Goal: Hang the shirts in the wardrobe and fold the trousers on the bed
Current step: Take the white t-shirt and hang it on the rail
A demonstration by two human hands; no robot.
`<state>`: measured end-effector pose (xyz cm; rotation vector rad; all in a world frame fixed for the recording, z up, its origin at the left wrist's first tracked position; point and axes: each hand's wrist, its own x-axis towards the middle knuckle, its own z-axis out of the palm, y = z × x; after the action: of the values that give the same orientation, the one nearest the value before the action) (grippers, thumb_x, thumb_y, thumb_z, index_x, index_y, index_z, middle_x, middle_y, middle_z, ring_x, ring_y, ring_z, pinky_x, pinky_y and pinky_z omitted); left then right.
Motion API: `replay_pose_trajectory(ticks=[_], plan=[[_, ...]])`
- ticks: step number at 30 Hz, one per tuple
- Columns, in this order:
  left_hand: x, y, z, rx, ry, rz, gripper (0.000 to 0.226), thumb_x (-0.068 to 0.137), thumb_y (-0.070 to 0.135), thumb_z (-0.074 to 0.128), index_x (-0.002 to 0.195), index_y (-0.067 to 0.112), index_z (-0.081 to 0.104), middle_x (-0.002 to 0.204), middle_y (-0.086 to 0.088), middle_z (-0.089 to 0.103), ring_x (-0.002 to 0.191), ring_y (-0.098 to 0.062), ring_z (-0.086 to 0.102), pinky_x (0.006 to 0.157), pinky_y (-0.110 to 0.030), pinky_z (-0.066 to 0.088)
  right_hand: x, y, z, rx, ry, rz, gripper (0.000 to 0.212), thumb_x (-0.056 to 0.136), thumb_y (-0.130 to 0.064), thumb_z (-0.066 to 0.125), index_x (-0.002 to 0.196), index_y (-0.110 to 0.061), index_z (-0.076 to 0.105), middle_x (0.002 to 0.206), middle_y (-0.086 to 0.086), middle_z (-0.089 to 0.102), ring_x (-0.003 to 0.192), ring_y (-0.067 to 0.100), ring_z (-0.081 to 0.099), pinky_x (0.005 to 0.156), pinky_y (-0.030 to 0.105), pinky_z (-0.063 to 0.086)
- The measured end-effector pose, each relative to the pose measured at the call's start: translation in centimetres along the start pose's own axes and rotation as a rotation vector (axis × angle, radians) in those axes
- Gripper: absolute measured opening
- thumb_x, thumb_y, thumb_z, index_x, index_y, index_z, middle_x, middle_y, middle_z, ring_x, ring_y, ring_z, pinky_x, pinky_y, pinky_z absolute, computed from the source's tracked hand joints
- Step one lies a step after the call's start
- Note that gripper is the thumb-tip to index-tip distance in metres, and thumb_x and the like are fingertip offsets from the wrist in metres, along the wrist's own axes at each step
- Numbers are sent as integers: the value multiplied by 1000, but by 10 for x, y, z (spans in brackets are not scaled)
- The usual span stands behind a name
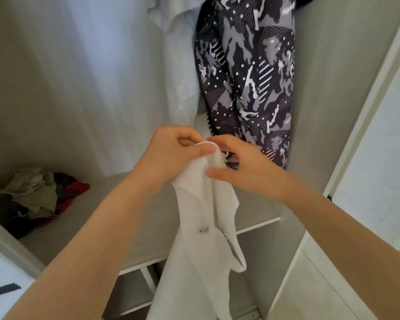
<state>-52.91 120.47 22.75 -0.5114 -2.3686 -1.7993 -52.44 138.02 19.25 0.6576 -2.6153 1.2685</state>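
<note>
Wardrobe interior (83, 93) fills the view: pale grey-beige back and side walls, with a grey shelf (97, 218) running across its lower part and white-edged open compartments under that shelf. Beside the wardrobe on the right stands a white door panel (379, 146), glossy and pale.

Hanging inside the wardrobe, toward its right wall, is a dark patterned shirt (247, 72) printed in black, grey and white with dots, stripes and camouflage-like patches. Just beside it on its left hangs a white garment (180, 61), touching or nearly touching the patterned one. On the wardrobe shelf, in the far left corner, lies a crumpled heap of clothes (35, 199) in olive, dark and red cloth.

In front of the wardrobe shelf, the left hand (173, 153) is clenched around the top of a white shirt (201, 239), its thumb pressed over what looks like a white rounded rim, perhaps of a hanger, though I cannot tell for certain. The right hand (243, 167) pinches the same bunched top edge between fingertips, with its other fingers loosely spread. The white shirt hangs down from both hands past the shelf's front edge, collar folded out.

A small tag or fastener sits on the white shirt's front; any writing on it is too small to read.
</note>
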Motion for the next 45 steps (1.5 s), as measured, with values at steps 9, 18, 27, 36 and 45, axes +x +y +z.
replay_pose_trajectory(ticks=[9,18,27,36,45], plan=[[18,9,-38,-91,110,-37,10,76,15,80,80,11,71,75,-18,66,63,-18,59,56,-27,50,56,-31,8,105,213,-81,46,89,-26,67,55,-9,41,52,-4,32,49,5,27,48,20,23],[20,-7,-45,31,-5,-66,30,73,10,84,94,25,68,83,16,75,75,0,70,59,-12,50,99,-64,-17,142,397,-89,49,92,-19,60,55,-16,29,53,-5,26,47,6,24,45,18,21],[49,-7,-84,39,241,8,11,88,13,70,81,4,71,81,-20,69,68,-17,57,68,-29,43,110,-50,-37,139,347,60,35,94,-25,57,79,7,55,70,12,48,63,19,43,60,31,37],[85,30,-90,273,174,149,6,70,31,70,65,28,72,67,-7,69,60,-10,53,62,-29,44,113,-95,-22,72,155,-82,25,87,-13,61,110,-23,62,102,-8,63,88,8,61,76,21,50],[86,54,-112,232,195,91,14,72,23,86,70,13,76,68,-12,70,59,-12,55,57,-25,43,132,-111,-16,-367,391,-146,15,88,-22,51,93,-21,65,78,2,65,75,26,61,67,41,53]])
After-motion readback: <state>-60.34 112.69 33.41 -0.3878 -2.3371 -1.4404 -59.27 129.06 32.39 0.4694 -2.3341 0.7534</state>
